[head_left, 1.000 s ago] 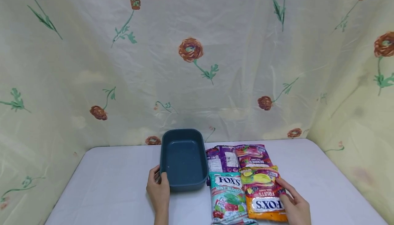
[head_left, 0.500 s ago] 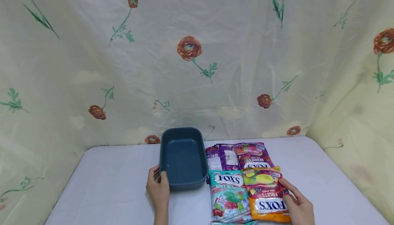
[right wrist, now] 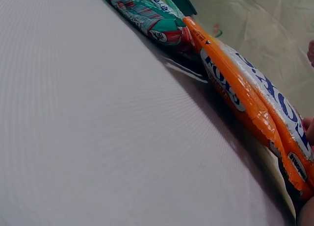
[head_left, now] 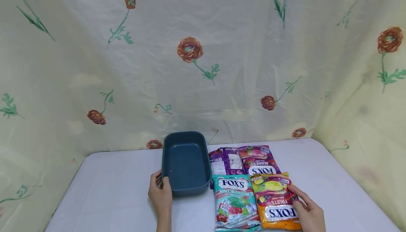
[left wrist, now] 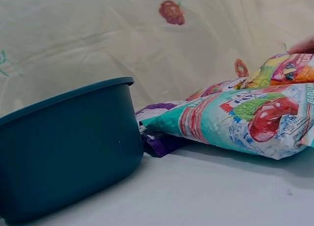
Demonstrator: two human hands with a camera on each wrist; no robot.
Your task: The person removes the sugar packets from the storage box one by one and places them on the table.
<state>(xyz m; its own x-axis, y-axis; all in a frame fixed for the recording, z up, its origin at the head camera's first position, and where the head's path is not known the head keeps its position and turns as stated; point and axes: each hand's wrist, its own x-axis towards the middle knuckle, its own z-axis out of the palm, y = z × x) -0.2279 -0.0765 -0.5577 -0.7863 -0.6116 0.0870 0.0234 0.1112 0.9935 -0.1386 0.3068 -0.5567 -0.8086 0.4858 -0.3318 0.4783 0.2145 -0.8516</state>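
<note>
My left hand [head_left: 161,194] holds the near left corner of a deep blue-green plastic bin [head_left: 190,192], thumb at the rim and fingers along the outside. Nothing lies in the bin. On the right, my right hand [head_left: 308,209] grips the right edge of an orange and red Fox's Fruits candy bag [head_left: 275,195], fingers on top. In the right wrist view this candy bag [right wrist: 260,106] tilts, with a shadowed gap beneath. Beside it lies a teal Fox's Mint Blossom candy bag [head_left: 235,203], close to the bin.
Behind those two lie a purple Fox's Berries bag [head_left: 258,159] and another purple bag [head_left: 226,161] with its printed back up. The white table [head_left: 117,189] meets a flowered curtain [head_left: 228,84] at the back and sides.
My right hand has shifted the Fruits bag slightly right and towards me, baring the Berries bag's logo. The left hand keeps its hold on the bin. The head view has turned a little right.
</note>
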